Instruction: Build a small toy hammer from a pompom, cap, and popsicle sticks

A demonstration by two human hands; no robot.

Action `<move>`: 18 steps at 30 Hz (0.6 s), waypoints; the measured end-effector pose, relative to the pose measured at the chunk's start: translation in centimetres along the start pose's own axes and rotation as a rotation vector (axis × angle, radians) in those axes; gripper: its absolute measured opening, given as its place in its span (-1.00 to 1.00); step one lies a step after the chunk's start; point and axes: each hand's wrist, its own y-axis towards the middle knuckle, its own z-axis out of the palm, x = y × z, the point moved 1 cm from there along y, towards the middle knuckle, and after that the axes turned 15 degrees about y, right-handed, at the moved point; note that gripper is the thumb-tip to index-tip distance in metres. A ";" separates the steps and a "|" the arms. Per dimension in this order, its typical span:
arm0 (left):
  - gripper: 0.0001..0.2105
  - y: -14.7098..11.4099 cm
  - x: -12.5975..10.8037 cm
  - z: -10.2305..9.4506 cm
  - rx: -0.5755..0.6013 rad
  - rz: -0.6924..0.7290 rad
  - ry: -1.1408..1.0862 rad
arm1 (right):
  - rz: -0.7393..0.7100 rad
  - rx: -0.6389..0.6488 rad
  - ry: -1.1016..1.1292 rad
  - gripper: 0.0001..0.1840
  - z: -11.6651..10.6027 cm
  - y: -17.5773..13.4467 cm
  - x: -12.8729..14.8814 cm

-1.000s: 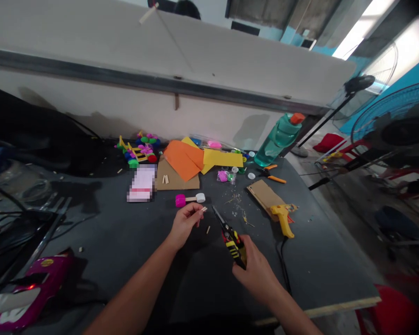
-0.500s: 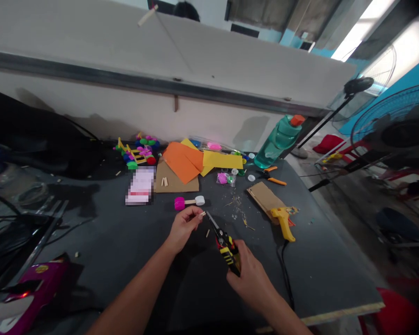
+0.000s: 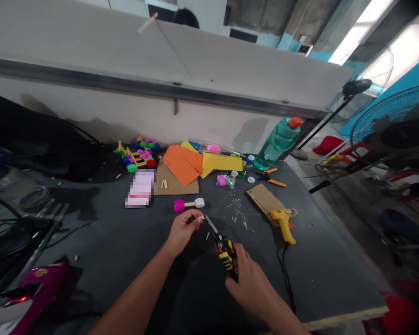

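My left hand (image 3: 185, 229) pinches a short wooden stick (image 3: 201, 217) between thumb and fingers. In my right hand (image 3: 247, 272) are black snips with yellow and red handles (image 3: 224, 253), their narrow blades pointing up and left. The blade tip is right by the end of the stick; whether it touches cannot be made out. Just beyond my left hand lies a stick with a magenta cap and a white cap at its ends (image 3: 189, 204). A small loose piece of wood (image 3: 207, 236) rests on the dark table between my hands.
A yellow glue gun (image 3: 284, 224) lies by a cardboard strip (image 3: 263, 200) on the right. Orange-handled pliers (image 3: 275, 181) and a teal bottle (image 3: 275, 146) are behind it. Orange paper (image 3: 182, 163) covers part of a cardboard sheet (image 3: 178, 188). Wood scraps litter the middle.
The view has tilted slightly. My hands hold the same stick and snips, with almost no movement between them.
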 end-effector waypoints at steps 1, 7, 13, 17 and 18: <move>-0.84 0.0 0.0 0.0 -0.005 0.000 0.006 | 0.007 0.014 -0.009 -0.46 0.1 0.0 0.0; -0.85 -0.1 0.3 0.3 0.009 -0.019 0.001 | 0.032 0.026 -0.057 -0.49 0.9 0.0 -1.1; -0.80 -0.1 0.3 0.6 0.023 -0.031 -0.030 | 0.030 -0.089 0.073 -0.59 1.3 0.1 -1.3; -0.80 0.0 0.2 0.6 0.012 -0.016 -0.056 | 0.053 -0.120 0.133 -0.63 0.9 -0.1 -0.7; -0.80 0.0 0.1 0.5 0.012 -0.014 -0.060 | 0.051 -0.114 0.137 -0.63 0.9 -0.2 -0.6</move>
